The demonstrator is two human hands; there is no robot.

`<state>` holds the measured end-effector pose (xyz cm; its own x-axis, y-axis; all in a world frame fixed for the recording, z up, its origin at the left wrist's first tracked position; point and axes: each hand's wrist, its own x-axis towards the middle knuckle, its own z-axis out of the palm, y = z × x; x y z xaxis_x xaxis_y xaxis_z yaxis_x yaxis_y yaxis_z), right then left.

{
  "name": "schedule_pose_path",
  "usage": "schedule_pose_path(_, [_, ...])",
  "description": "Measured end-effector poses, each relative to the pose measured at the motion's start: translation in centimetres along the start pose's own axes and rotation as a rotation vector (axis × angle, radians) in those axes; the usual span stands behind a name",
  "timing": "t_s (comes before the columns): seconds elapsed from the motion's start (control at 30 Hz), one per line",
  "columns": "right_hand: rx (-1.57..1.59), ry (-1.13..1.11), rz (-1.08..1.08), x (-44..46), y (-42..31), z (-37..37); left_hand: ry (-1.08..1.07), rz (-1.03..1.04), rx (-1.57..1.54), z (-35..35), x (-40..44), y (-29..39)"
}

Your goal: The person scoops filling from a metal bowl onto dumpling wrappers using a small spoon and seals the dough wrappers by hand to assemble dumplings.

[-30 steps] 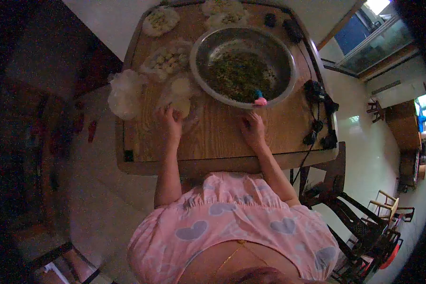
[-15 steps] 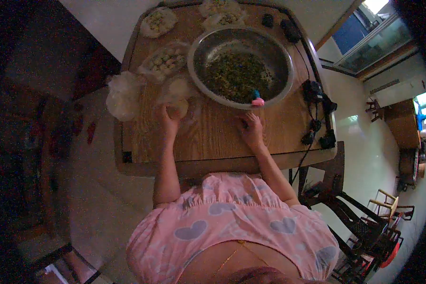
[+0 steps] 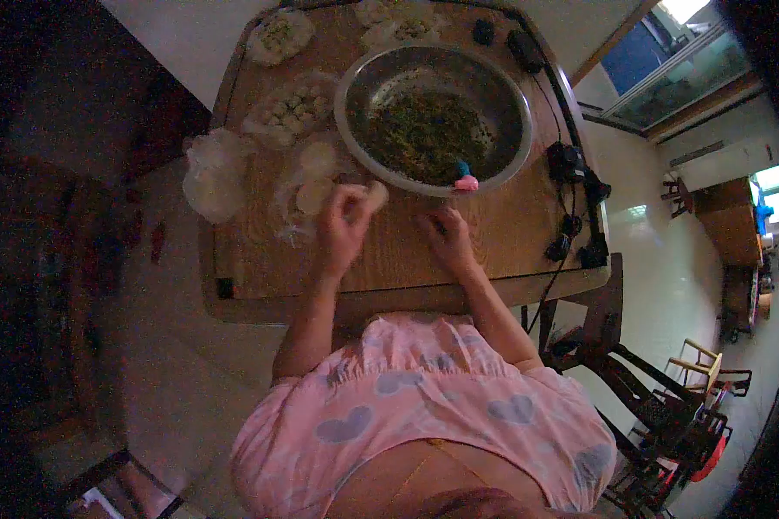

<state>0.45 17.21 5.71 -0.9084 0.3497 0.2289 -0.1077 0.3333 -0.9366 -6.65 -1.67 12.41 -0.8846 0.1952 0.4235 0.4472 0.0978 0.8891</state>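
Note:
My left hand (image 3: 344,227) pinches a thin pale dough wrapper (image 3: 376,196) near the bowl's lower left rim. Beside it lie two round piles of pale wrappers, a nearer pile (image 3: 314,197) and a farther pile (image 3: 318,156), on a clear plastic bag. My right hand (image 3: 449,238) hovers below the bowl, fingers loosely curled and apart, with nothing visible in them. The wide steel bowl (image 3: 520,160) holds chopped green filling (image 3: 428,130). A utensil with a pink and blue handle (image 3: 466,180) rests at its near rim.
Left of the bowl, a plastic bag of small filled dumplings (image 3: 294,112) lies on the wooden table (image 3: 389,259). More bagged food (image 3: 279,36) sits at the back. A crumpled plastic bag (image 3: 212,177) overhangs the left edge. Black cables and adapters (image 3: 566,163) line the right side.
My left hand has lifted a wrapper off the near pile and moved right, toward the bowl. My right hand has shifted slightly left.

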Motion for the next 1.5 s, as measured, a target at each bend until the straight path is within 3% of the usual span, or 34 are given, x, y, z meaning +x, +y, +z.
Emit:
schedule_pose_path(0.07, [-0.028,-0.103,0.053,-0.2,-4.2,-0.4,-0.231,-0.129,0.184,3.0,-2.3,-4.4])
schedule_pose_path(0.17, [-0.019,-0.162,0.089,-0.1,-6.1,-0.4,-0.153,-0.021,0.325,5.1,-3.4,-0.9])
schedule_pose_path(0.33, [-0.187,-0.056,-0.089,-0.2,-2.5,0.1,-0.086,0.023,0.162,6.5,-4.3,-5.1])
schedule_pose_path(0.47, [0.080,0.048,-0.108,-0.1,-3.1,0.4,-0.129,-0.117,0.050,6.3,-4.4,-5.0])
schedule_pose_path(0.57, [0.010,0.014,-0.143,-0.5,-3.1,-0.2,-0.094,0.086,0.179,5.2,-2.9,-0.3])
schedule_pose_path(0.63, [0.049,-0.052,-0.127,-0.9,-2.0,-0.4,-0.176,-0.017,0.063,4.9,-2.8,0.8])
schedule_pose_path(0.73, [-0.095,-0.141,-0.184,-1.0,-2.8,-1.2,-0.224,-0.066,0.013,5.7,-4.6,-3.6])
schedule_pose_path(0.87, [-0.129,-0.069,-0.247,-0.5,-3.3,-0.7,-0.205,-0.248,-0.062,5.8,-5.2,-5.3])
schedule_pose_path(1.03, [-0.042,-0.047,-0.260,-0.1,-3.6,-0.4,-0.191,-0.182,-0.082,5.7,-4.7,-5.3])
schedule_pose_path(1.13, [0.102,-0.015,-0.050,-0.4,-4.2,0.0,-0.201,-0.197,-0.107,5.6,-4.2,-4.4])
schedule_pose_path(1.23, [0.048,0.087,-0.184,-0.1,-3.6,-0.2,-0.188,-0.228,-0.116,5.7,-4.2,-4.0])
schedule_pose_path(1.33, [-0.128,-0.013,-0.301,-0.1,-3.6,-0.9,-0.201,-0.282,-0.160,5.8,-3.9,-3.2])
schedule_pose_path(1.5, [-0.081,0.009,-0.258,-0.1,-2.4,-0.4,-0.209,-0.197,-0.054,5.8,-4.0,-3.6])
